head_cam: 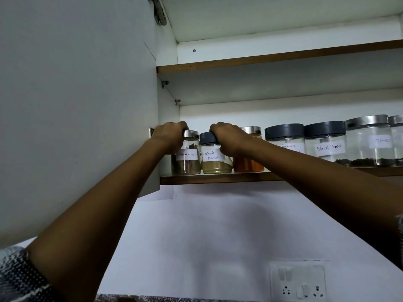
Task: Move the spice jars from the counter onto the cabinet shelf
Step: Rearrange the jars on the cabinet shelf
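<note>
At the wooden shelf's front edge (218, 178), the silver-lidded glass cinnamon jar (187, 158) is gripped by the left hand (169, 136), while the grey-lidded coriander jar (214, 156), touching it at three o'clock, is gripped by the right hand (231, 139).

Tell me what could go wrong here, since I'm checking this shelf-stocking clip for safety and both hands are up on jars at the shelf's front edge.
1. The cinnamon jar and coriander powder jar stand near the lower shelf lip; a pull could tip them off.
2. The right hand sits against the orange-spice jar, which could get nudged.
3. The left hand works beside the open cabinet door and may knock it.
</note>
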{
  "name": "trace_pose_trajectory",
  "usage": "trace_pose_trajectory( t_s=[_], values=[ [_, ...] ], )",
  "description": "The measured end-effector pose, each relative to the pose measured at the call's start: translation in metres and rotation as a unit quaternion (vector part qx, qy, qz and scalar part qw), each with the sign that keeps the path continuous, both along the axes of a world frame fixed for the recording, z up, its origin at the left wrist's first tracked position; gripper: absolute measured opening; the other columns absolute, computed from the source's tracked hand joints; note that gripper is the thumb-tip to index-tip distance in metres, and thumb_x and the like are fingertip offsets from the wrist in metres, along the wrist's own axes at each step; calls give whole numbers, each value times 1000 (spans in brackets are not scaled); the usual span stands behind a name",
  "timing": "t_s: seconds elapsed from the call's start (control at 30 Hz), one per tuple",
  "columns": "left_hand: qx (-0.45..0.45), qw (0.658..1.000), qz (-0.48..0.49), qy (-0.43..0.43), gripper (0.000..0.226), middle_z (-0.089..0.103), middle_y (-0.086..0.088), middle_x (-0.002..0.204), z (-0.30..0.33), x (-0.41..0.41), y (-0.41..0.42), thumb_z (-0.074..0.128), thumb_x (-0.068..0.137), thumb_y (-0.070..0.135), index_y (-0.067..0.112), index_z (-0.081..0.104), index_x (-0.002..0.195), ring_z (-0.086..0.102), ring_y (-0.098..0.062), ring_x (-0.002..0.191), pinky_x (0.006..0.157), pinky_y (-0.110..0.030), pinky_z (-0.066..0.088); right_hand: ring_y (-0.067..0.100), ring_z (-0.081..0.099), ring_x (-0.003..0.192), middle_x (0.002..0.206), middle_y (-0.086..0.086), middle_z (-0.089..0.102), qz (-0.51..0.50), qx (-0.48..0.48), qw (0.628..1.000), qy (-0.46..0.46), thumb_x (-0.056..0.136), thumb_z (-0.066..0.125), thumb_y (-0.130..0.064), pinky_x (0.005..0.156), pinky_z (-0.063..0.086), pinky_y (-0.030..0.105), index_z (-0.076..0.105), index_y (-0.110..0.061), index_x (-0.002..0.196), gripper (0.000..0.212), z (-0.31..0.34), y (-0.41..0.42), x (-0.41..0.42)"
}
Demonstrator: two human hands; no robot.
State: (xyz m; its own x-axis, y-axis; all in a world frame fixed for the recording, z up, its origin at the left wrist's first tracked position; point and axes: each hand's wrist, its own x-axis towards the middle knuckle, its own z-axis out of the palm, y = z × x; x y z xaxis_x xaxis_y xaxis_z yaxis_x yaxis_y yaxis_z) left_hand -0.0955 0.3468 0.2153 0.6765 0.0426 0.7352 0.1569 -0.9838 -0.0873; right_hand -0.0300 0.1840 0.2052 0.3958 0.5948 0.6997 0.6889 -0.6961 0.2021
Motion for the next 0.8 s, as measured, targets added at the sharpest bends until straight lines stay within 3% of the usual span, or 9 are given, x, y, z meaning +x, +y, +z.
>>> trace_pose_trajectory(
  t_s=[0.2, 0.63, 0.8],
  values=[
    [22, 998, 37, 35, 42, 57, -17, 122, 3, 13, 2, 51, 88, 4, 13, 41, 129, 52, -34, 110, 87, -38, 40, 31, 53, 105, 117, 17, 55, -22, -6, 1000, 11, 83, 51, 5, 73, 35, 29, 50, -2, 113, 31, 5, 13, 11],
    [58, 991, 66, 97, 56, 55, -21, 120, 13, 52, 10, 62, 85, 4, 6, 33, 132, 54, -31, 103, 76, -32, 40, 31, 56, 109, 120, 15, 57, -111, -50, 990, -69, 90, 53, -6, 72, 38, 32, 55, -6, 117, 27, 12, 47, 38],
    [50, 992, 70, 96, 52, 55, -22, 118, 13, 74, 18, 62, 84, 2, 3, 34, 128, 54, -33, 104, 82, -36, 44, 31, 55, 111, 122, 15, 57, -108, -46, 991, -65, 91, 53, -8, 76, 41, 33, 55, -6, 120, 29, 10, 60, 55]
  ],
)
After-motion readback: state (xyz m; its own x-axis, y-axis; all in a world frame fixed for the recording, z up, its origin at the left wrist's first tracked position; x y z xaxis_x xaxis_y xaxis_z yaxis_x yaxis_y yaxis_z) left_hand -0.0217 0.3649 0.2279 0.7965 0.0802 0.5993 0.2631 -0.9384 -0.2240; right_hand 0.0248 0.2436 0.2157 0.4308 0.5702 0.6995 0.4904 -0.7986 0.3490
